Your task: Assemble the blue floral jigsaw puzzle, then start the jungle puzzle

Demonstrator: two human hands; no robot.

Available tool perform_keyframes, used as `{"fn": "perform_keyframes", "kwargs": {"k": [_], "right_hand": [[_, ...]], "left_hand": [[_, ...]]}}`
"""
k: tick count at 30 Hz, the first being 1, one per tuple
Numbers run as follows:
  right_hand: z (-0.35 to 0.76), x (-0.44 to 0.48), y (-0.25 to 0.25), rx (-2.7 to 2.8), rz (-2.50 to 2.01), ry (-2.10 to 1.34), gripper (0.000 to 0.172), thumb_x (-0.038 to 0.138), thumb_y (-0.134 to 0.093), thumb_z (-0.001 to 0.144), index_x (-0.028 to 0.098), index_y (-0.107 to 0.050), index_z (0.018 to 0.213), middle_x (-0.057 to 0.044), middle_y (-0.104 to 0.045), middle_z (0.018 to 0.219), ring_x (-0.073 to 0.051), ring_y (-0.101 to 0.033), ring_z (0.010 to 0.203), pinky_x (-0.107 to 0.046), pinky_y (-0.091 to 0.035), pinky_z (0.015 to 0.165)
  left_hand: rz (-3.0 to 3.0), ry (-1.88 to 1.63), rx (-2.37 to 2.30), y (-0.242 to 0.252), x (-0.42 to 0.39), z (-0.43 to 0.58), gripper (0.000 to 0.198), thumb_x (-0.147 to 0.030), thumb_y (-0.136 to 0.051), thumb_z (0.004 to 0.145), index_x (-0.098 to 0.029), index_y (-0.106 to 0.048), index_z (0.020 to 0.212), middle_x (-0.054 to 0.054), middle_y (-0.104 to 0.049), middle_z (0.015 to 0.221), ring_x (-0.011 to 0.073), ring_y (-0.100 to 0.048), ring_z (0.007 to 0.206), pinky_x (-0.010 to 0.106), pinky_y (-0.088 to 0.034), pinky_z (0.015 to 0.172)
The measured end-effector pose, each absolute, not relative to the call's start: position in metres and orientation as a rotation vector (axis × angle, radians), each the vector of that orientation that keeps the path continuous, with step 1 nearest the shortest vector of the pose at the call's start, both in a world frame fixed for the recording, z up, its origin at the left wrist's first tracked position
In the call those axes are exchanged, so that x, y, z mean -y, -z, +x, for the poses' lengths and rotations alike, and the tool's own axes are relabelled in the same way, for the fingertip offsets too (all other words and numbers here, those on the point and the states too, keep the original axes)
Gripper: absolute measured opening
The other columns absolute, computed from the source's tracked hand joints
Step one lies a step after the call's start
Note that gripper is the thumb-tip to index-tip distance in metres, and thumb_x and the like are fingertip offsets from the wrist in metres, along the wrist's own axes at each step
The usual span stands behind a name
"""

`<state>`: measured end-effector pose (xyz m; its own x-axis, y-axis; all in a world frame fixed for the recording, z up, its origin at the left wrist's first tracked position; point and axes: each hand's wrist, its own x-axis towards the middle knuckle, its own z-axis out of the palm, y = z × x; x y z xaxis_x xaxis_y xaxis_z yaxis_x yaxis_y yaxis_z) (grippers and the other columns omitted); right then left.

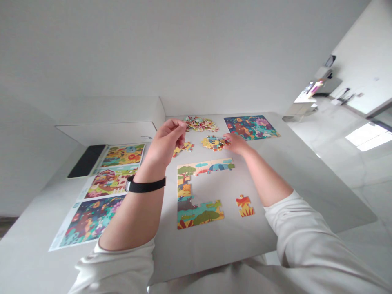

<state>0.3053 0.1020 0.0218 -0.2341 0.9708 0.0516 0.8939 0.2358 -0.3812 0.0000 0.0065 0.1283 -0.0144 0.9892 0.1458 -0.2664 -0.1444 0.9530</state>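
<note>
My left hand (171, 139) is raised over the small left heap of puzzle pieces (187, 148), its fingers curled together; what they hold, if anything, is hidden. My right hand (234, 143) touches the right edge of the middle heap of pieces (212, 142), its fingertips closed at a piece there. Nearer to me lies a partly joined puzzle (200, 216) with animals and trees, shaped like a C open to the right. Two or so joined orange pieces (245, 206) lie apart to its right.
A larger heap of pieces (202, 123) lies near the wall. At the back right is a finished dark puzzle (252, 127). On the left are a picture sheet (76, 206), a black phone-like slab (87, 161) and a white box (107, 131).
</note>
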Motion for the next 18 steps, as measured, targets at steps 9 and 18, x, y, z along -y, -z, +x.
{"fn": "perform_keyframes", "kwargs": {"k": [9,18], "right_hand": [[0.31,-0.111,-0.011,2.297,-1.715,-0.351,0.059,0.028,-0.084,0.085,0.024,-0.069,0.142,-0.014,-0.075,0.14,-0.034,-0.069,0.129,-0.044,-0.054,0.11],[0.3,-0.106,-0.014,2.226,-1.57,-0.531,0.061,0.021,-0.087,0.083,0.022,-0.07,0.142,-0.013,-0.077,0.135,-0.029,-0.073,0.122,-0.04,-0.056,0.107]], "left_hand": [[1.269,-1.576,-1.163,-0.122,-0.015,-0.024,0.011,-0.014,-0.072,0.091,-0.02,-0.066,0.097,-0.005,-0.063,0.071,0.0092,-0.055,0.059,0.021,-0.04,0.052],[2.311,-0.85,-1.463,-0.059,-0.053,0.037,0.045,-0.024,-0.077,0.088,-0.019,-0.068,0.132,0.014,-0.073,0.137,0.0296,-0.068,0.124,0.046,-0.054,0.111]]}}
